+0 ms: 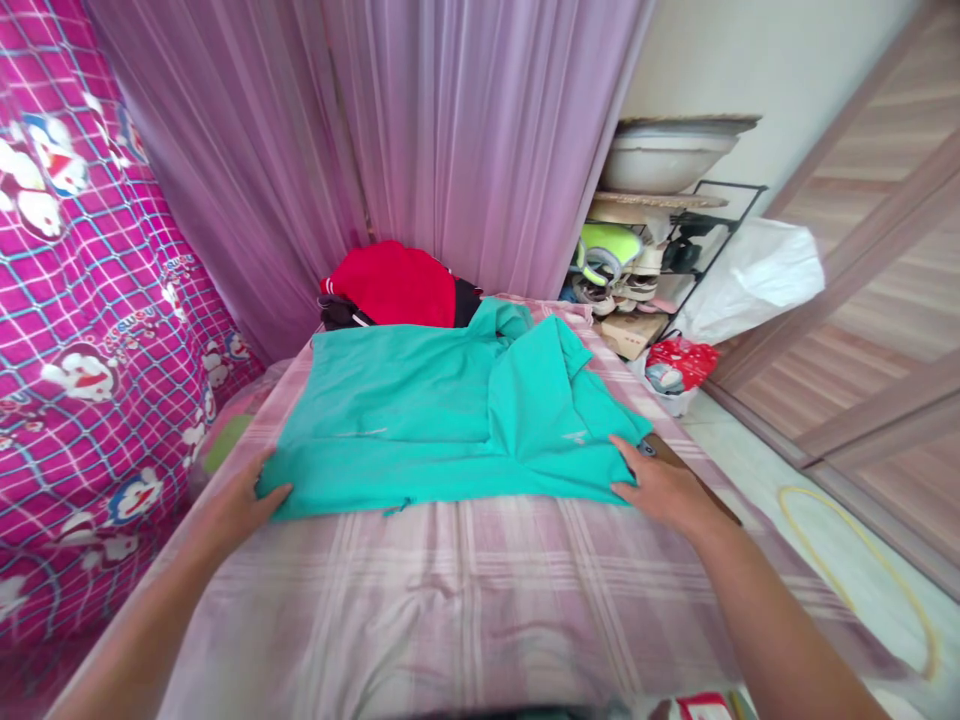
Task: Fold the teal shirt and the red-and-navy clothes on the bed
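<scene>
A teal jacket [405,400] lies spread sideways across the table, with one sleeve folded over its body and a small drawcord at the near edge. My left hand [244,500] holds the jacket's near left corner, its thumb on top and the other fingers partly hidden by the cloth. At the opposite end, my right hand [660,485] grips the near right edge between thumb and fingers. Partly under my right wrist lies a flat brown thing [686,465] with a round lens-like spot, perhaps a phone in a case.
Red and dark clothing [397,285] is heaped behind the jacket, against a purple curtain [480,130]. A checked cloth [450,600] covers the table. Pink patterned fabric [112,350] hangs at left. To the right stand a shoe rack [712,270], bags and wooden doors [870,250].
</scene>
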Demonstrator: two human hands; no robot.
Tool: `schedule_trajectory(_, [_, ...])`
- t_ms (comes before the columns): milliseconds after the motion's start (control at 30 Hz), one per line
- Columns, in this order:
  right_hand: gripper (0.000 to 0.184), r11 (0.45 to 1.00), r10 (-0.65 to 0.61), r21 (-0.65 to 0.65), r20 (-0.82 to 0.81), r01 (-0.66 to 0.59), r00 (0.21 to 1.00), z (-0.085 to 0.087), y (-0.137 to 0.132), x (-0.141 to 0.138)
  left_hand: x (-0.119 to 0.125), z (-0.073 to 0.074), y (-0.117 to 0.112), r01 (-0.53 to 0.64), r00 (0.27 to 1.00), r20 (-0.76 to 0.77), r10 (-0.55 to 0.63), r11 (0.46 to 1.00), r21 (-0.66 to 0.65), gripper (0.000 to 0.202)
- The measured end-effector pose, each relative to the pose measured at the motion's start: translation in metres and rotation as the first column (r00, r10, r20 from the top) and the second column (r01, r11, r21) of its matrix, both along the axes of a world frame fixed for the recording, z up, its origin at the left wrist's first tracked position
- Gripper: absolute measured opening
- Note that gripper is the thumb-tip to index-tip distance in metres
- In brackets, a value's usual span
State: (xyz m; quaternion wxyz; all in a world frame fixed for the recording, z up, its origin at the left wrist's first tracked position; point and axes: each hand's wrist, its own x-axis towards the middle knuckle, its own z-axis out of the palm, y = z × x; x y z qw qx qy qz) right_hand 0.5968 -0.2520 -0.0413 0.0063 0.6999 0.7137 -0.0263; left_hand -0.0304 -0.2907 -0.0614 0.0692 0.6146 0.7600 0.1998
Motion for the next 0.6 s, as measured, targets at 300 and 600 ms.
schedule_trajectory(300, [0.046,0.975,0.181,0.157,-0.131,-0.160,0.975,0.067,0.074,-0.101,0.043,0.038,0.051,0.244,0.894,-0.353,-0.277,0.960,-0.137,0.052])
schedule_trajectory(600, [0.053,0.954,0.271,0.165,-0.109,-0.252,0.956,0.077,0.190,-0.167,0.037,0.034,0.050,0.248,0.865,-0.381,-0.327,0.938,-0.242,0.043])
